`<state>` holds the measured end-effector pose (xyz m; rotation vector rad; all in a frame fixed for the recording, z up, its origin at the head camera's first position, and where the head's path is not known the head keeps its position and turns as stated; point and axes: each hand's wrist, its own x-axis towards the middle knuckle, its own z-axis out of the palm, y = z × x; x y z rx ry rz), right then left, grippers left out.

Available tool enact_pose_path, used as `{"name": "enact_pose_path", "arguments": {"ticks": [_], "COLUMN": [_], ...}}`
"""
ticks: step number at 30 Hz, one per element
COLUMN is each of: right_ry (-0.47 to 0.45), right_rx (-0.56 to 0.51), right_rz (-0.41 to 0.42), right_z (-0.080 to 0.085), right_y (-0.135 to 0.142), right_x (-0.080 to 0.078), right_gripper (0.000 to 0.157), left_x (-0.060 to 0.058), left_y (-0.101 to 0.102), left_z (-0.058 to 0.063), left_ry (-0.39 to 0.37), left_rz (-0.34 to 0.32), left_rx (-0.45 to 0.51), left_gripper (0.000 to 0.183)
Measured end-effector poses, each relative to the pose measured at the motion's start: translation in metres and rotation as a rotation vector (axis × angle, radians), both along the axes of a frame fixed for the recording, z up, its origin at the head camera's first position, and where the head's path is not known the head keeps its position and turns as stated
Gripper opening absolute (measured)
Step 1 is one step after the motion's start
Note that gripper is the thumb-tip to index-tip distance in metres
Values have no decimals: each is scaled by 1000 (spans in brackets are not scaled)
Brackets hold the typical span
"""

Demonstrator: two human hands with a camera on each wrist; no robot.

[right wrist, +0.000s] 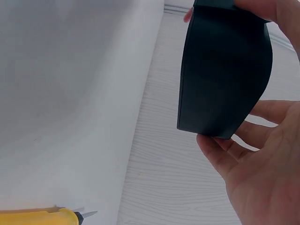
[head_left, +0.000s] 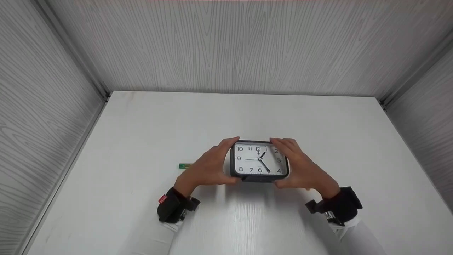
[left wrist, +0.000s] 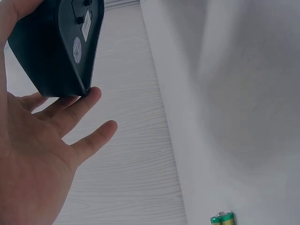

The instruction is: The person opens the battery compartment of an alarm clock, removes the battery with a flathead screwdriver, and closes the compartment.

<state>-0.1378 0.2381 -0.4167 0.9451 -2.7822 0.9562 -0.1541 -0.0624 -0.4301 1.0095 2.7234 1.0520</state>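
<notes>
Both hands hold a black rectangular alarm clock (head_left: 260,158) with a white dial, lifted above the table and its face turned up toward the head camera. The left hand (head_left: 208,166) grips its left side, thumb at the lower edge and fingers at the upper edge. On the opposite side, the right hand (head_left: 300,168) grips it the same way. In the left wrist view the back of the clock (left wrist: 75,47) shows small knobs and stickers. The right wrist view shows its plain dark side (right wrist: 225,70).
A green and gold battery (left wrist: 222,219) lies on the white table (head_left: 141,124), partly behind the left hand in the head view. Below the right hand lies a yellow-handled tool (right wrist: 42,217) with a thin metal tip. Grey wood-grain panels (head_left: 226,46) enclose the back and sides.
</notes>
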Motion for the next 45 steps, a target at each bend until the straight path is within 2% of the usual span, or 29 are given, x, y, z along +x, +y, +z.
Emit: {"name": "enact_pose_path", "arguments": {"ticks": [11,22,32,45], "right_ry": [-65,-98,-90,-113], "right_rx": [55,113,120,156], "right_rz": [-25,-48,-32,-30], "right_z": [-10,-19,-27,-38], "right_y": [-4,-5,-5,-7], "right_x": [-4,-8,-11,-13], "right_gripper": [111,111,108,107], "left_x": [-5,-8,-10,-12], "left_y": [-1,1,2,3], "left_z": [-10,-19,-27,-35], "left_ry": [-33,-74,-135,-123], "left_rz": [-11,-41,-26,-30], "left_rx": [-81,-116,-113,-143], "left_gripper": [109,107,109,108]}}
